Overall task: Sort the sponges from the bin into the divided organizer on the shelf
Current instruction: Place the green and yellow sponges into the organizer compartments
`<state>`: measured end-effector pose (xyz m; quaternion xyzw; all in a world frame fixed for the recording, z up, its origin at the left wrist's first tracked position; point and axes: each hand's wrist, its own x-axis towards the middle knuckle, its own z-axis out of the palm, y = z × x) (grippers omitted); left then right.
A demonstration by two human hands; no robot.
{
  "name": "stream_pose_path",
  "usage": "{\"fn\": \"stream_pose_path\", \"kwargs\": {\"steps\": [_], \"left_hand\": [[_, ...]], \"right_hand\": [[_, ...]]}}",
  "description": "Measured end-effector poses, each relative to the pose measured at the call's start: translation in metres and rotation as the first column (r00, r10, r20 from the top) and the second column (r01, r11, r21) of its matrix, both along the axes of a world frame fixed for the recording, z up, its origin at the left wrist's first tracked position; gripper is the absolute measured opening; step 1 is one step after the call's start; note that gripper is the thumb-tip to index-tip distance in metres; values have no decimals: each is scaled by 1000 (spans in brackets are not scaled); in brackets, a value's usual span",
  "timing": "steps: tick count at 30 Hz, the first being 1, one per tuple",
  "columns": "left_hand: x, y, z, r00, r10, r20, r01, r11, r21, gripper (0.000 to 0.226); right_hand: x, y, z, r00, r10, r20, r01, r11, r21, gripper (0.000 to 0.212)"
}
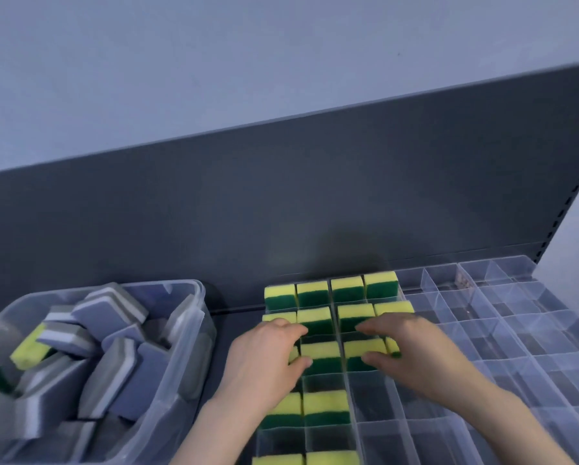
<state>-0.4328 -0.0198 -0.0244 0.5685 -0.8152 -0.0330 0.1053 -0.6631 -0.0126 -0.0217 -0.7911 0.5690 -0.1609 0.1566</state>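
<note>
Two grips: left grip [268,357] and right grip [415,357] low over third row of organizer [502,333] on shelf [234,318]
Left grip state: fingers and thumb curled round left sponge [293,353], mostly hidden
Right grip state: curled likewise round right sponge [393,346]
Seating: press straight down between dividers, matching neighbours' orientation
Bin [194,297]: grey sponges [113,312] not yet sorted

dark shelf [234,317], clear bin [194,327] beside clear divided organizer [482,350]
</note>
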Motion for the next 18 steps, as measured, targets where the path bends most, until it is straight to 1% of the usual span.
{"fn": "stream_pose_path", "kwargs": {"steps": [3,6,13,18], "left_hand": [[36,6,8,997,46,62,-45,999,-24,46],[78,12,16,991,104,89,-101,994,-33,47],[182,32,30,962,268,57,-265,962,-66,45],[247,46,32,943,333,22,-330,941,-73,45]], "right_hand": [[29,2,6,998,40,-43,-40,999,2,47],[64,-1,13,996,58,-63,-59,998,-17,50],[159,-5,27,992,116,-43,-120,987,-105,40],[221,-8,35,984,175,-17,-175,980,-90,34]]}}
